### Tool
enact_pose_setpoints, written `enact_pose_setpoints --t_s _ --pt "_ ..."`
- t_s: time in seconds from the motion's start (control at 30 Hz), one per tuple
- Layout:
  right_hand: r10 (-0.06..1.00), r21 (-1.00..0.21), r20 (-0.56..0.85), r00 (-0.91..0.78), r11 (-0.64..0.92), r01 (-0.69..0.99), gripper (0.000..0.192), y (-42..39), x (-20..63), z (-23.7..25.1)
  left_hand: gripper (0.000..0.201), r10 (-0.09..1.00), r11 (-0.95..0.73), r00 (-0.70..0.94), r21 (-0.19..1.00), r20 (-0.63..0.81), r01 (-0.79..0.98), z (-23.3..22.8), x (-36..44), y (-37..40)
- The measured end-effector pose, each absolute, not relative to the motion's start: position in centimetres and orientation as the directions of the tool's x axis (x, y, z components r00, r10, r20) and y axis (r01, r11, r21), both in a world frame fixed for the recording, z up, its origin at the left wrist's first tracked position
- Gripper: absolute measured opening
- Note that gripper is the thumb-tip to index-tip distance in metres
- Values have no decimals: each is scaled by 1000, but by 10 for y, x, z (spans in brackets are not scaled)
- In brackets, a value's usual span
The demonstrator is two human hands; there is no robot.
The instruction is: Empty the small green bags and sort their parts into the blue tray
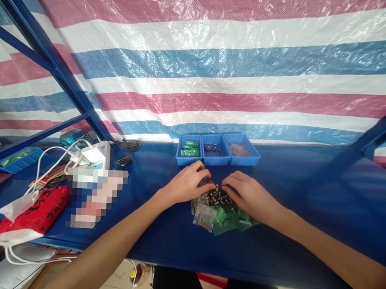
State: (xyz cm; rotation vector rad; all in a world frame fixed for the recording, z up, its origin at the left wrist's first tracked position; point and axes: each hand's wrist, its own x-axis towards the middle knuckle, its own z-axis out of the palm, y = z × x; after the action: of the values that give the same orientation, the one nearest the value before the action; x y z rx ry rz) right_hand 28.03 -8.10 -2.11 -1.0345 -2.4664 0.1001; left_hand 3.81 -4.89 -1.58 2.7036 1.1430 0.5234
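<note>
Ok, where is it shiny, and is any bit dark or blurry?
Head view: white glare speckles the striped sheet; head view: a soft shadow darkens the right of the blue table; head view: small metal pieces look a bit blurry, and square blocks hide something at left.

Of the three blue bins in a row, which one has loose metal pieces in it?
The middle bin: small metal pieces lie scattered in it, while the left bin holds green packets and the right bin pale packets.

Metal pieces (218,198) partly hidden, forearms (118,239) cropped
</note>
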Motion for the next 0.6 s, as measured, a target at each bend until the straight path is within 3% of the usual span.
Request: enact_pose_setpoints --t_s 0.13,0.3,0.43,0.6 --pt "704 -267 398 -589 703 659 22 -82 281 -22 37 712 -702 644 258 279 664 -16 37 -47" --pt "694 -311 462 -553 710 631 21 -81 281 -22 29 617 -781 707 164 345 602 -12 39 -50" --pt "704 -402 500 -504 704 585 21 -84 279 -21 27 552 -823 724 133 413 552 -14 43 -54" --pt "770 -528 438 -463 638 561 19 -87 276 -18 30 475 -864 752 78 456 498 -16 44 -56"
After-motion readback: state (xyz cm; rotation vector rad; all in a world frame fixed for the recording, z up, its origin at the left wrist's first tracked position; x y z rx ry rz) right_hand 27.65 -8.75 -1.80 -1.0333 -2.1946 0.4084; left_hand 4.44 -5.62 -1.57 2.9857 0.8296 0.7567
